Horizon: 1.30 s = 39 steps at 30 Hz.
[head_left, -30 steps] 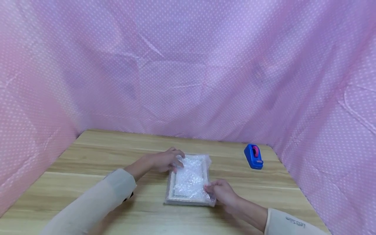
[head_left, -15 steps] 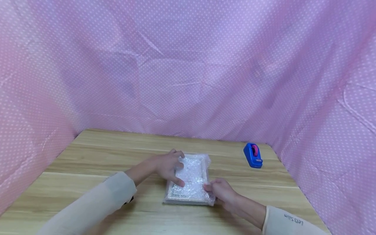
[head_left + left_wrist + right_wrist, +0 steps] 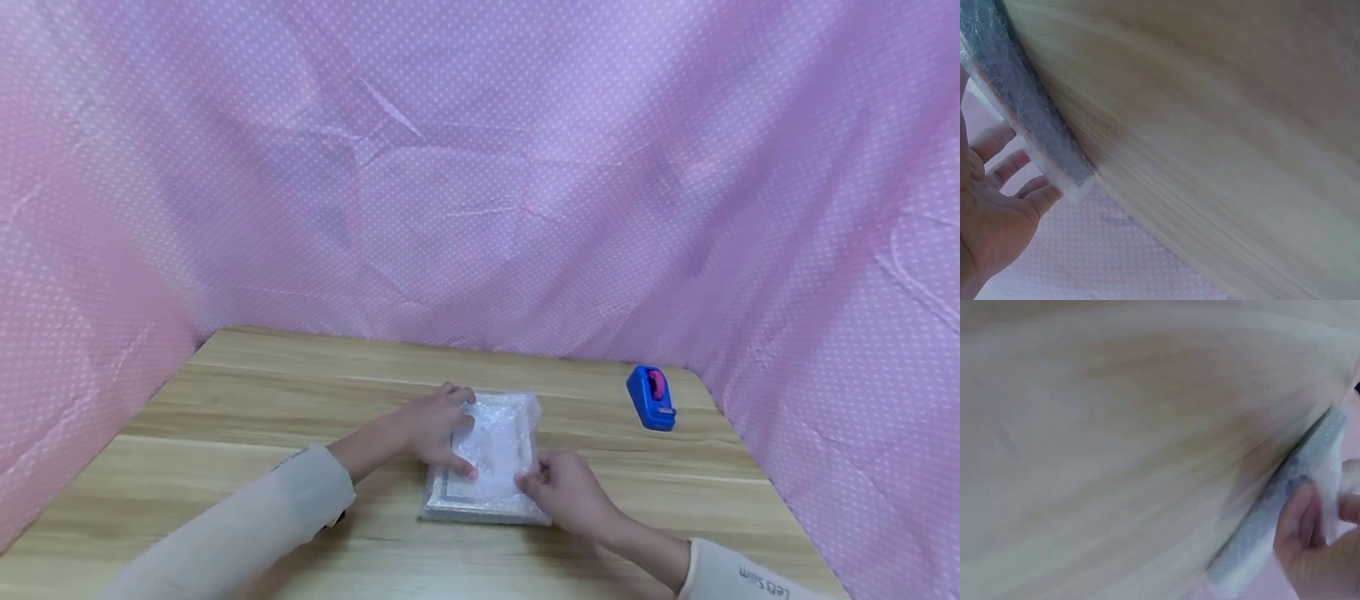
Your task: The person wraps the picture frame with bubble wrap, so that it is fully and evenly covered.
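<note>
A flat rectangular frame (image 3: 459, 502) with a pale border lies on the wooden table, covered in clear bubble wrap (image 3: 497, 442). Across its left part my left hand (image 3: 431, 429) rests with fingers spread, the thumb pressing on top of the wrap. In the left wrist view, the fingertips of that left hand (image 3: 1000, 215) touch the frame's edge. My right hand (image 3: 572, 496) pinches the wrap at the near right side. The right wrist view has a loose flap of bubble wrap (image 3: 1332, 472) between the thumb and fingers of the right hand (image 3: 1319, 556).
A blue tape dispenser (image 3: 651, 398) with a pink roll stands at the back right of the table (image 3: 300, 375). Pink dotted cloth (image 3: 450, 167) hangs behind the table and along both sides.
The left hand has spread out, its thumb reaching nearer to me over the wrap. My right hand keeps to the right edge, with its fingers shifted slightly. The frame stays in place.
</note>
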Each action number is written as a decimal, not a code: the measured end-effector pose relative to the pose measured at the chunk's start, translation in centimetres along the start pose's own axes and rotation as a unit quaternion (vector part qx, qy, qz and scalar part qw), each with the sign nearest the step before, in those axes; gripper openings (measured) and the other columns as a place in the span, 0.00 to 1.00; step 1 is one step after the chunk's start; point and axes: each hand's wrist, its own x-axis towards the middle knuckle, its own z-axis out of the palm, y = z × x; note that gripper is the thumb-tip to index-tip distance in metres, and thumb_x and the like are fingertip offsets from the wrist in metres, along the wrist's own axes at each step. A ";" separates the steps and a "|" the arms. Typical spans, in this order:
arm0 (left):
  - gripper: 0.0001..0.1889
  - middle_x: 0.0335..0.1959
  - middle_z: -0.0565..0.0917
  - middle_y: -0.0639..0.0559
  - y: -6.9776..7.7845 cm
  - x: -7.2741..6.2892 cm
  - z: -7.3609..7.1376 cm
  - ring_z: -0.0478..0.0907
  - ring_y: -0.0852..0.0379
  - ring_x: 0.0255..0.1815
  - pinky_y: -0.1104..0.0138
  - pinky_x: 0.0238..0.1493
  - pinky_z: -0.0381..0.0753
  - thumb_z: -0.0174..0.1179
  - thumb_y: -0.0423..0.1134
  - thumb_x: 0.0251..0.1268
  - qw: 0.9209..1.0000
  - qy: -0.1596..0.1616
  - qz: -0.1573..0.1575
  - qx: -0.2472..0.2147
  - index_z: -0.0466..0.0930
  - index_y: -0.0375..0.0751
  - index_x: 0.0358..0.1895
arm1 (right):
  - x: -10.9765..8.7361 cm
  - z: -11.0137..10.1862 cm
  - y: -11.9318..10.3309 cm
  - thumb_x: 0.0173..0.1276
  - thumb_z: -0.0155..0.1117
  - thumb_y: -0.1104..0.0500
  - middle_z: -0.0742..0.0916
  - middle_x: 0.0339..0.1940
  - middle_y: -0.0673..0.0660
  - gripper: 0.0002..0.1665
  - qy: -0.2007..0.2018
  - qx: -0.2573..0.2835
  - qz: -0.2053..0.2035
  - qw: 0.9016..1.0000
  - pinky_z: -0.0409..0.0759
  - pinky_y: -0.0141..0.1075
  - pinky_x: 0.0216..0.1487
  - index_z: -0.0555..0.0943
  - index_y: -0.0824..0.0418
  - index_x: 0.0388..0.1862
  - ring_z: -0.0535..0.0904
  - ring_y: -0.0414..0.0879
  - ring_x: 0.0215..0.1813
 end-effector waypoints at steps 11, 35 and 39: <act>0.36 0.65 0.75 0.41 -0.2 0.1 0.1 0.72 0.42 0.62 0.56 0.56 0.81 0.64 0.77 0.51 1.000 0.007 -0.001 -0.007 0.89 0.45 0.42 | 2.5 0.5 0.9 0.74 0.65 0.45 0.79 0.63 0.64 0.31 0.070 -0.322 -0.226 0.917 0.75 0.56 0.65 0.74 0.61 0.66 0.73 0.61 0.65; 0.40 0.67 0.76 0.39 -0.8 0.2 -0.2 0.71 0.38 0.68 0.49 0.68 0.73 0.67 0.76 0.48 0.999 0.006 -0.019 -0.048 0.89 0.41 0.49 | 4.5 0.9 1.7 0.77 0.58 0.52 0.78 0.69 0.66 0.24 -0.016 -0.292 -0.210 0.933 0.64 0.56 0.75 0.78 0.61 0.66 0.69 0.62 0.74; 0.45 0.69 0.75 0.40 -0.8 0.1 0.0 0.68 0.37 0.72 0.49 0.70 0.71 0.67 0.77 0.47 0.998 0.003 -0.038 -0.051 0.86 0.41 0.57 | 4.6 0.8 1.5 0.76 0.59 0.52 0.79 0.68 0.65 0.24 -0.020 -0.285 -0.211 0.935 0.68 0.56 0.73 0.78 0.61 0.66 0.70 0.62 0.73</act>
